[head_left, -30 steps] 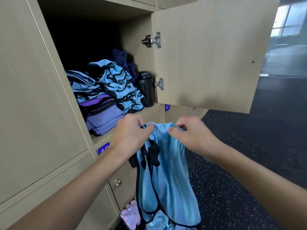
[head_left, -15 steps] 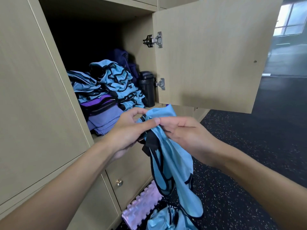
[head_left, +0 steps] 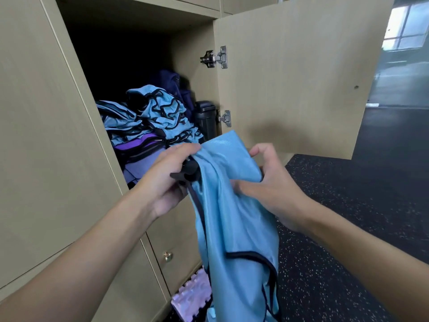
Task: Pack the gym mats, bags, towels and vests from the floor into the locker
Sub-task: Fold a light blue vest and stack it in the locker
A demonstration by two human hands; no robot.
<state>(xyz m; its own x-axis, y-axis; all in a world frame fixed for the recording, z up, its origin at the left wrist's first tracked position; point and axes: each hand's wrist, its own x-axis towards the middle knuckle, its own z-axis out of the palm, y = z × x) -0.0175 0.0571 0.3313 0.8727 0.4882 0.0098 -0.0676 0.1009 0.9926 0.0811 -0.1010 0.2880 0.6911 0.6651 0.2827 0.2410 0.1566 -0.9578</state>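
Head view shows the left hand (head_left: 167,182) and the right hand (head_left: 271,189) both gripping a light blue vest (head_left: 234,228) by its bunched upper part (black trim (head_left: 189,169) sticks out near the left hand). The vest hangs just before the open locker (head_left: 190,89), where other blue vests (head_left: 157,115) lie piled. A pink mat (head_left: 192,296) lies on the floor (head_left: 348,228) below.

Daylight enters through the window (head_left: 408,26) at upper right. The locker (head_left: 185,73) interior is deeply shadowed. Wide-angle distortion bows straight edges near the borders.
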